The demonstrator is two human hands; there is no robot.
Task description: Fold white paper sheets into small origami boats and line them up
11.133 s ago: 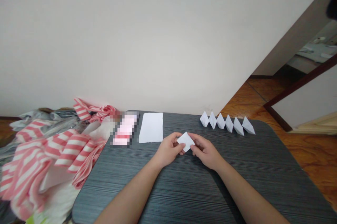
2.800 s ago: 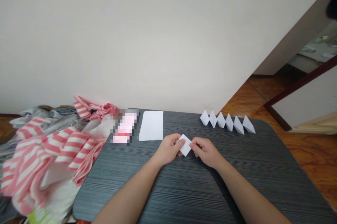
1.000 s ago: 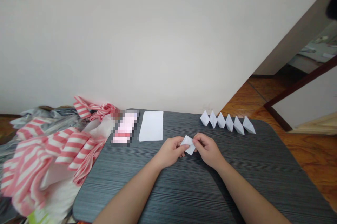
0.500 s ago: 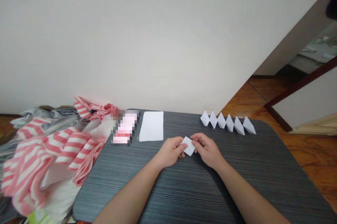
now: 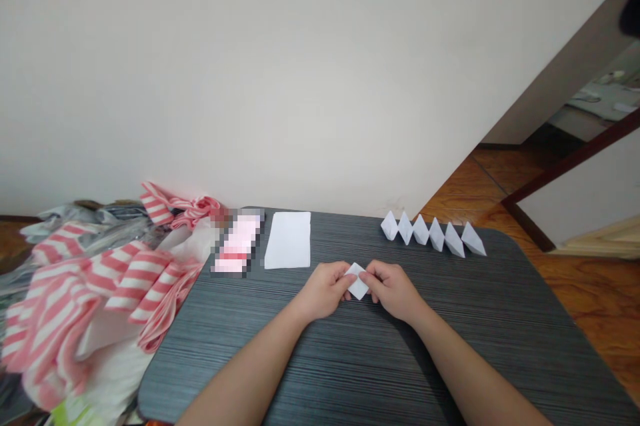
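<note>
A small folded white paper [image 5: 358, 283] sits between my hands just above the dark striped table [image 5: 350, 359]. My left hand [image 5: 324, 290] pinches its left side with curled fingers. My right hand [image 5: 394, 290] pinches its right side, fingers closed on the fold. Only a diamond-shaped part of the paper shows; the rest is hidden by my fingers. A stack of flat white paper sheets [image 5: 289, 240] lies at the table's far edge, left of my hands.
Several folded white paper boats [image 5: 433, 233] stand in a row at the far right of the table. A blurred pink object [image 5: 237, 243] lies beside the sheets. Pink-and-white striped cloth [image 5: 95, 286] is heaped left of the table. Wooden floor shows at right.
My hands have drawn closer together on the paper, and the visible part of it has shrunk from a wider diamond to a small one. Nothing else on the table has moved.
</note>
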